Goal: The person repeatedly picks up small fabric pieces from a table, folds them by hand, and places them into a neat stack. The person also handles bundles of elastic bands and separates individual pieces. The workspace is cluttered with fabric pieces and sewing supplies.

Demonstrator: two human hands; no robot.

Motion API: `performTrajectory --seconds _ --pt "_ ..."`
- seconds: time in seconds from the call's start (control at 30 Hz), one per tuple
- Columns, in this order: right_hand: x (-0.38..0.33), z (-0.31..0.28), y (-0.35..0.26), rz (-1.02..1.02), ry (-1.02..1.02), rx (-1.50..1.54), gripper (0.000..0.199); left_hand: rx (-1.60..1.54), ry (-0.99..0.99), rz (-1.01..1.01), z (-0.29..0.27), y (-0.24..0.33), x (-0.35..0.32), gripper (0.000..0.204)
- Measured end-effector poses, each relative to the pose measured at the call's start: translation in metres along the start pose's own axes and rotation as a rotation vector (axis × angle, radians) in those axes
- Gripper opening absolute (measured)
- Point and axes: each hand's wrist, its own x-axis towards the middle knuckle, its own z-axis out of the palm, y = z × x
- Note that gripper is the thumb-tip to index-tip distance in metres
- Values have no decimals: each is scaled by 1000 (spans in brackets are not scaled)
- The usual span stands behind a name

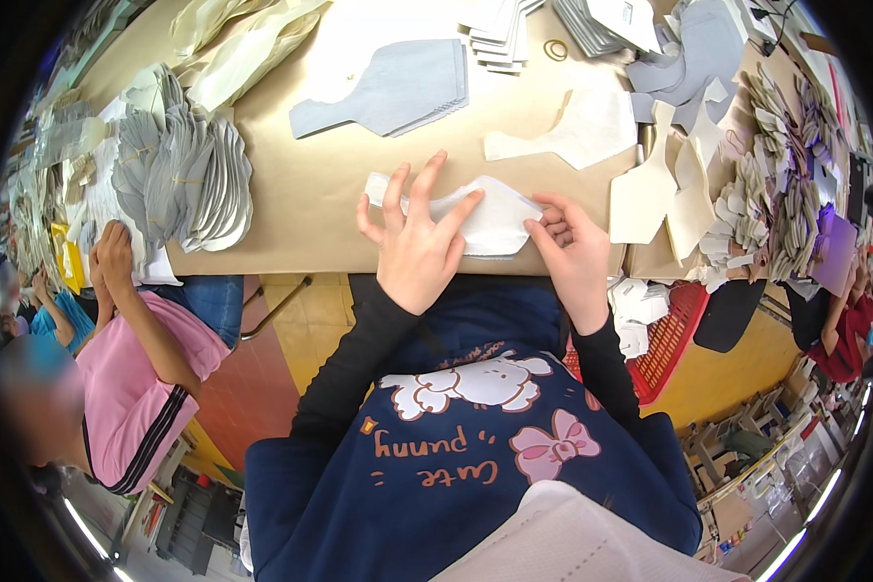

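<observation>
Both hands are working one white fabric piece (490, 221) lying at the near edge of the brown surface (310, 194). Left hand (417, 238) is pressing down on its left half, fingers spread flat. Right hand (570, 247) is pinching the right edge between thumb and fingertips.

Piece is looking thin, soft and light; likely limp when lifted, prone to sliding on the paper-covered surface. Best hold judged to be at an edge or corner, with the other palm pinning it.

Farther off, a stack of grey cut pieces (398, 87) is lying left of centre, and a white cut piece (577, 131) right of it. Cream cut pieces (664, 189) are sitting right. Bundled grey pieces (179, 170) are piling up at far left, where another person's hand (112, 252) is resting.
</observation>
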Motion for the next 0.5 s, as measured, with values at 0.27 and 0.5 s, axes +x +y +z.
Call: performTrajectory --seconds 0.27,0.5 --pt "-3 -1 9 -234 140 -282 31 13 -10 -76 8 28 -7 63" --pt "-23 -23 25 -581 -161 -839 48 23 180 101 41 28 -29 65"
